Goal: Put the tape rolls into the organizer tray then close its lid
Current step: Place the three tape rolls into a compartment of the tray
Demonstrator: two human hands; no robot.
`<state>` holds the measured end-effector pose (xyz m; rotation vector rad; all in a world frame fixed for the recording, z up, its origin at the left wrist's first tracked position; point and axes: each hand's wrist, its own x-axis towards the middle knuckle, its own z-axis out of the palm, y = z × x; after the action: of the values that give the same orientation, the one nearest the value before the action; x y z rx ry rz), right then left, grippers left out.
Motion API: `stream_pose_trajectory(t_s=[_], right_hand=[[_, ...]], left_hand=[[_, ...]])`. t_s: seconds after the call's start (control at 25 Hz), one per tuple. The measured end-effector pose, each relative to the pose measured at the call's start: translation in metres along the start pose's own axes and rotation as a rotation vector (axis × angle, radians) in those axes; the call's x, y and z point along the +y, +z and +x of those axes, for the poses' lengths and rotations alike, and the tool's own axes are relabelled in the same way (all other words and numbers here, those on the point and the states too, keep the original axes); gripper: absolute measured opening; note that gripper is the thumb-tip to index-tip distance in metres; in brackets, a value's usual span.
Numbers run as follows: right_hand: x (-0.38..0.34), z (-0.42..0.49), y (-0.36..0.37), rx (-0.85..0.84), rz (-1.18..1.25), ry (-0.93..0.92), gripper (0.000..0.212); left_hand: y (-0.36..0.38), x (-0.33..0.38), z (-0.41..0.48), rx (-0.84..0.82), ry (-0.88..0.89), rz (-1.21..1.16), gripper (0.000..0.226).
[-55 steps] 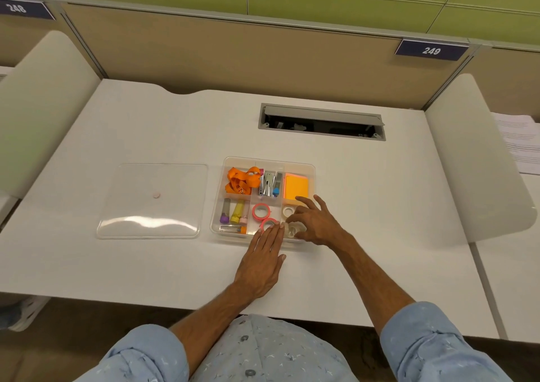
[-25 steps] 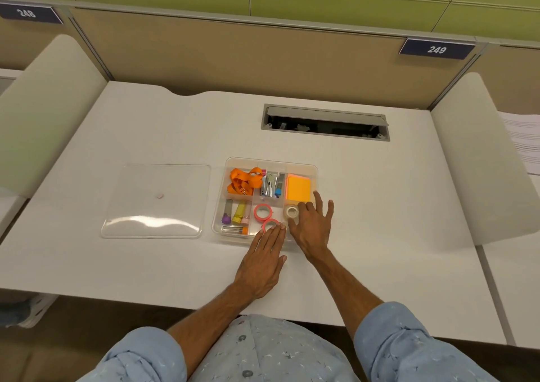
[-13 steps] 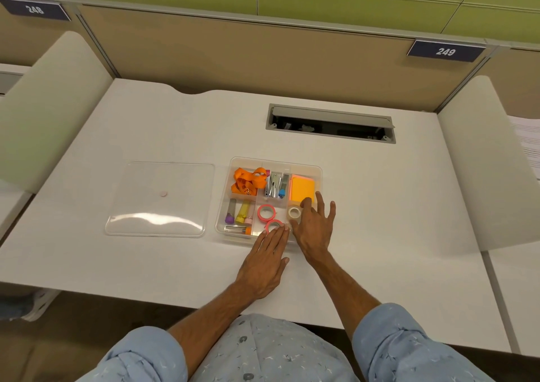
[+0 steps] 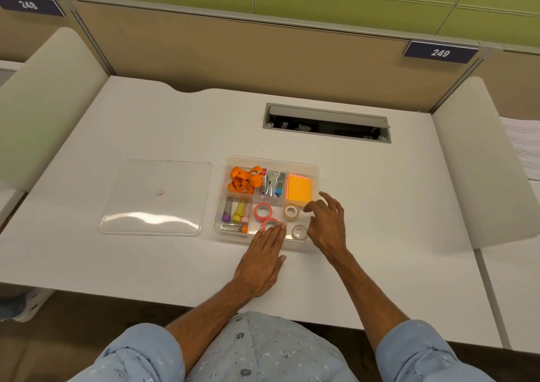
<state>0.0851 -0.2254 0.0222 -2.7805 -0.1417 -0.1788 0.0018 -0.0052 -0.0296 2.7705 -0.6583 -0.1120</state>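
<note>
A clear organizer tray [image 4: 315, 168] sits mid-desk. In its front compartments lie two pink tape rolls [image 4: 262, 211] [image 4: 270, 223] and two pale clear rolls [image 4: 291, 211] [image 4: 299, 232]. The clear lid [image 4: 155, 197] lies flat on the desk left of the tray. My left hand [image 4: 261, 260] rests flat on the desk, fingertips on the tray's front edge over the near pink roll. My right hand [image 4: 325, 223] hovers at the tray's right front corner, fingers spread, holding nothing.
The tray also holds an orange ribbon [image 4: 244, 179], a stapler [image 4: 272, 183], orange sticky notes [image 4: 298, 188] and markers [image 4: 235, 213]. A cable slot [image 4: 325, 122] opens in the desk behind it. Curved white dividers flank the desk; papers [image 4: 524, 144] lie at far right.
My right hand has lifted off the pale rolls and drawn back to the right, uncovering the front clear roll. My left hand has stayed in place.
</note>
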Motion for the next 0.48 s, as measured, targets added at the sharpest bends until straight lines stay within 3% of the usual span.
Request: stream_pose_trajectory(t_s=[0.12, 0.28, 0.48], right_hand=[[0.012, -0.002, -0.001, -0.100, -0.114, -0.105, 0.016], [0.007, -0.003, 0.012, -0.172, -0.277, -0.078, 0.027], [-0.012, 0.005, 0.001, -0.187, -0.281, -0.042, 0.044]], left_hand=[[0.002, 0.000, -0.001, 0.005, 0.002, 0.018, 0.069], [0.003, 0.002, 0.000, 0.015, -0.004, 0.027, 0.069], [0.001, 0.003, 0.000, 0.020, -0.006, -0.001, 0.069]])
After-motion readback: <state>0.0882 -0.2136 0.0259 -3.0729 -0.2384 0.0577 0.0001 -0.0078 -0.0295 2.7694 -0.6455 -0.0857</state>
